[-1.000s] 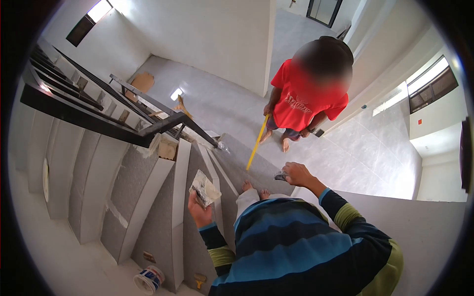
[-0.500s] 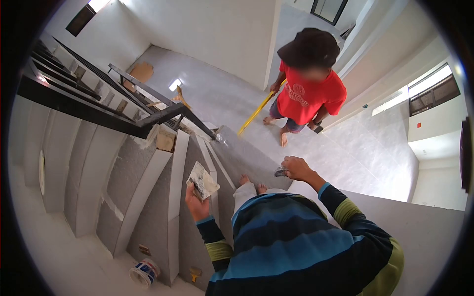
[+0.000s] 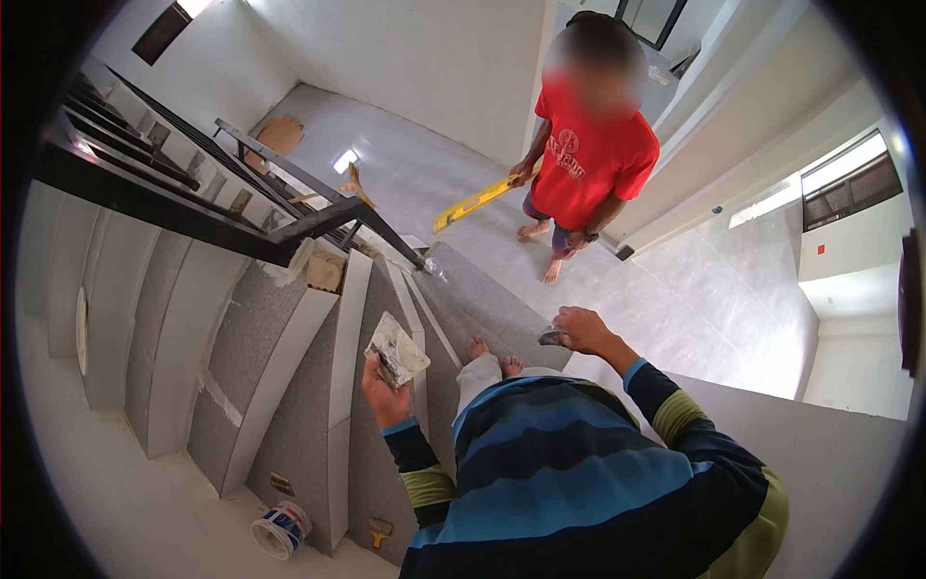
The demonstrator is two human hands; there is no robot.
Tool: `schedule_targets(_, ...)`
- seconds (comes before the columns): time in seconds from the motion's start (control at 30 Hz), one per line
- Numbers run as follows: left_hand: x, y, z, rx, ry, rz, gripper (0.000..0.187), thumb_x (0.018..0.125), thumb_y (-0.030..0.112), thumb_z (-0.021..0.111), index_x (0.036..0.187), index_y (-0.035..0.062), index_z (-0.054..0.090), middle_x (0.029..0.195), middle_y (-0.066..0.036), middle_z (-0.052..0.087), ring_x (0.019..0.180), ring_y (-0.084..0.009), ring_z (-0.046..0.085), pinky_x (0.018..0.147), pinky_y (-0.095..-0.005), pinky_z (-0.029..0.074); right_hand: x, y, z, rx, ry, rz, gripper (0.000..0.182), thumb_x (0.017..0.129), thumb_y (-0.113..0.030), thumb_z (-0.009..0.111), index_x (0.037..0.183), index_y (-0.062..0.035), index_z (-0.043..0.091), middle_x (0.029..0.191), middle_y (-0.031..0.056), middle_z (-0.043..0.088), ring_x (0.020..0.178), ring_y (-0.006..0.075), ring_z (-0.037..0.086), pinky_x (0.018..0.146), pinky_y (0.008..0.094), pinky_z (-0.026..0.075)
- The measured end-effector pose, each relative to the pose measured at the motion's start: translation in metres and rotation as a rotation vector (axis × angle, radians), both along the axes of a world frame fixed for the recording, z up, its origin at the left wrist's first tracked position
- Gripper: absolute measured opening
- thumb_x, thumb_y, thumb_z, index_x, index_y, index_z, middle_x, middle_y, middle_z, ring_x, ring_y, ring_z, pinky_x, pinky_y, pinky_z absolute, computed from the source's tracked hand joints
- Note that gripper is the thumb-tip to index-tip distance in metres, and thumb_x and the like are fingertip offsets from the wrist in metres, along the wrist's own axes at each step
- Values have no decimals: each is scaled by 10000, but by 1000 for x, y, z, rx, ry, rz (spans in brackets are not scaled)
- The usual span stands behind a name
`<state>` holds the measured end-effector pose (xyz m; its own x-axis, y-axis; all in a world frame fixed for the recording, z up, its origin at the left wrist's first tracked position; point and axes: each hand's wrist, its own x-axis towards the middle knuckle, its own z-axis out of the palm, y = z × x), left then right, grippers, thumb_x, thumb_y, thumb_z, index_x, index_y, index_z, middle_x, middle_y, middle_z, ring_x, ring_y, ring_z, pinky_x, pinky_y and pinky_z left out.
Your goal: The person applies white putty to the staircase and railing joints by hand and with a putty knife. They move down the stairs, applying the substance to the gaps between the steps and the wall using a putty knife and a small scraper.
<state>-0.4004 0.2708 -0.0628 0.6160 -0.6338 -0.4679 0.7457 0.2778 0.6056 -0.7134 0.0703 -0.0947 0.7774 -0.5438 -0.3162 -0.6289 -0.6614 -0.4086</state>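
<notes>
Midway, seemingly: putty loaded on the board, blade lifted off the work.

The left hand (image 3: 386,398) grips a small mortar board (image 3: 397,350) smeared with pale filler, its fingers closed round the lower edge, held over the grey-tiled stair treads (image 3: 289,386). The right hand (image 3: 582,330) is clenched on a putty knife (image 3: 550,338), held in the air beside the low white wall (image 3: 830,454) and touching no surface. Judging by the white lines between the treads, some joints look already filled; how many remain cannot be told. A paint bucket (image 3: 277,531) and a yellow-handled scraper (image 3: 378,530) lie on the landing below. On the lower floor a person in a red shirt (image 3: 588,154) carries a yellow spirit level (image 3: 479,201), well apart from the wearer's hands.
</notes>
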Motion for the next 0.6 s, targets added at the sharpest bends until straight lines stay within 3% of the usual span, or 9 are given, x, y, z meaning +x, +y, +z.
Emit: schedule_targets(0.6, 3, 6, 6, -28, -31, 65, 384, 852, 195, 460, 1172, -16, 476, 1157, -120, 549, 1043, -252, 554, 891, -416, 454, -2, 5, -3, -30, 5, 85, 186, 701, -190, 615, 827, -57, 582, 844, 116, 527, 846, 298, 555, 720, 408, 465)
